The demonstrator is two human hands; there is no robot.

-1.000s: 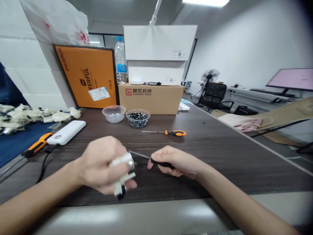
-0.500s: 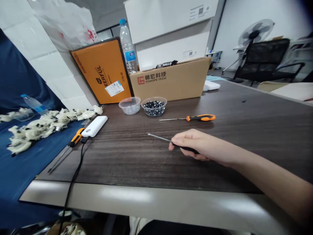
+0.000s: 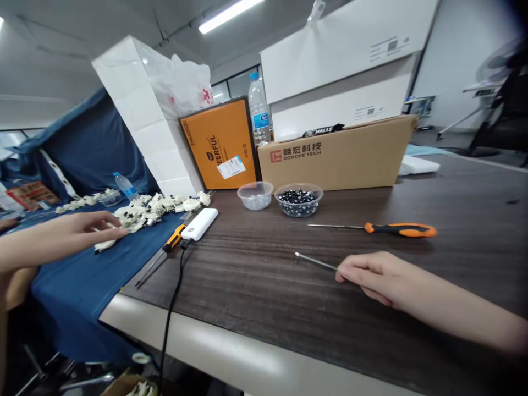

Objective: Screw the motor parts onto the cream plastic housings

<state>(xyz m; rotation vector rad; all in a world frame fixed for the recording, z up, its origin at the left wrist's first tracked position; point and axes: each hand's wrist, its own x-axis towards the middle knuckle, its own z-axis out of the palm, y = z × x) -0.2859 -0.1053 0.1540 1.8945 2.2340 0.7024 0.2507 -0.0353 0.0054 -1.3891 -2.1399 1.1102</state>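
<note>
Left hand (image 3: pixel 61 234), out of sight a moment ago, now reaches in from the left edge over the blue cloth (image 3: pixel 70 291), fingers (image 3: pixel 103 223) stretched out and slightly spread, holding nothing I can see, tips just beside the pile of white plastic parts (image 3: pixel 142 212). Right hand (image 3: pixel 379 278) sits low on the right of the dark wood table (image 3: pixel 247 275), curled around a thin screwdriver (image 3: pixel 315 261), whose steel shaft points left. Against the cardboard box (image 3: pixel 336 159), one clear plastic bowl (image 3: pixel 255 196) holds small silver pieces; the next, clear bowl (image 3: pixel 298 200) holds dark, shiny pieces.
</note>
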